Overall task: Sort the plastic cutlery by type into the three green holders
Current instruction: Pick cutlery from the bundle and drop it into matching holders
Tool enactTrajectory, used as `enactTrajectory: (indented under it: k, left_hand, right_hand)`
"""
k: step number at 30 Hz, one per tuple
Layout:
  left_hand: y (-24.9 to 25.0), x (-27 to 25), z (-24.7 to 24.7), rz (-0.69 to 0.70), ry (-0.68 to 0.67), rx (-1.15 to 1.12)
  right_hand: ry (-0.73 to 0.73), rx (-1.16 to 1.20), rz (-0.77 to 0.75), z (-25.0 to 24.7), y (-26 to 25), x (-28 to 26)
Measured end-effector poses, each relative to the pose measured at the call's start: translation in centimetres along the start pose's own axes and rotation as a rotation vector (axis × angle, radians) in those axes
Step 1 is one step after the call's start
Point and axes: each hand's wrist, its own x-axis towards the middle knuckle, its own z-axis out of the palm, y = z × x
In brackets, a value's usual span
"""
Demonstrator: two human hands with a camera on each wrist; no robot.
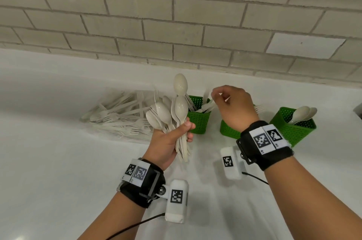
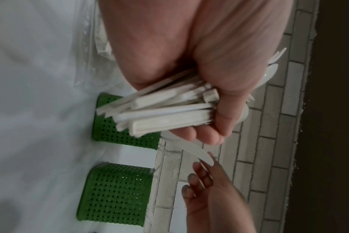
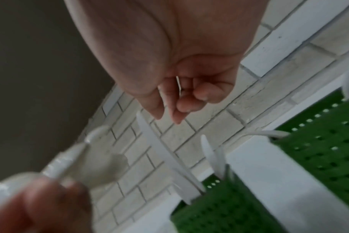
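Soft even light; wrist views blurred, head view edge-warped.

We are seeing three green holders: one (image 1: pixel 198 120) at frame centre, one (image 1: pixel 229 131) just right of it, one (image 1: pixel 293 128) at far right. We are counting two hands. The loose forks (image 1: pixel 119 116) at centre left are blurring past counting.

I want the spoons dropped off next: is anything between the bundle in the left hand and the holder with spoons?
Yes. The right hand and its wrist hang between the spoon bundle in the left hand and the spoon holder at far right; the middle holder also stands in that line.
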Motion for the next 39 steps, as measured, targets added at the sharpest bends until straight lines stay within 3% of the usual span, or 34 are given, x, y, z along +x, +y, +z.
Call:
enactTrajectory:
  k: [3,6,10,12,15,20,24,26,28,31,34,36,39]
  left_hand:
    - [-0.3,0.1,0.0,-0.005,-0.011,0.022]
    - [-0.6,0.1,0.3,-0.011,0.006,0.018]
    - [-0.4,-0.3,0.5,-0.023,-0.014,0.005]
    - [-0.4,-0.3,0.4,-0.039,-0.012,-0.013]
    - [-0.6,0.1,0.4,-0.087,-0.028,-0.048]
    - [-0.7,0.4,1.1,-0.097,-0.081,-0.010]
    - [-0.8,0.2,1.6,-0.104,-0.078,0.001]
    - [-0.9,0.2,1.6,-0.090,-0.074,0.006]
    - [-0.9,0.2,1.5,-0.065,-0.057,0.043]
    - [-0.8,0.2,1.3,-0.018,-0.039,0.094]
    - [-0.9,0.3,1.2,0.074,-0.037,0.173]
    - [-1.0,0.1,1.6,0.109,-0.075,0.185]
    - [-1.5,-0.3,2.1,0.070,-0.140,0.136]
  right_hand:
    - [0.058,0.106,-0.056,-0.2,-0.7,-0.2]
    - [-0.019,0.063,-0.129,0.1,-0.1,-0.7]
    - [0.011,-0.002,0.013,0.1,1.6,-1.4]
    - [-0.073,-0.063,0.027,-0.2,1.8,-2.0]
    - [-0.147,-0.065,-0.070,-0.5,1.1,-2.3]
    - [0.087,-0.054,-0.197,0.7,0.4,-0.6]
    - [-0.139,-0.464,-0.259,3.1,1.6,-0.3]
    - [-0.096,-0.529,-0.283,3.4,1.6,-0.3]
    - [0.037,-0.418,-0.322,3.2,0.9,-0.8]
    - [0.146,0.029,-0.276,2.3,-0.2,-2.2]
    - [0.051,0.329,-0.192,1.1,-2.1,-4.5]
    - [-0.058,0.325,-0.128,1.2,-2.8,-5.8]
    - [-0.079,0.376,-0.055,1.7,-2.5,-6.4]
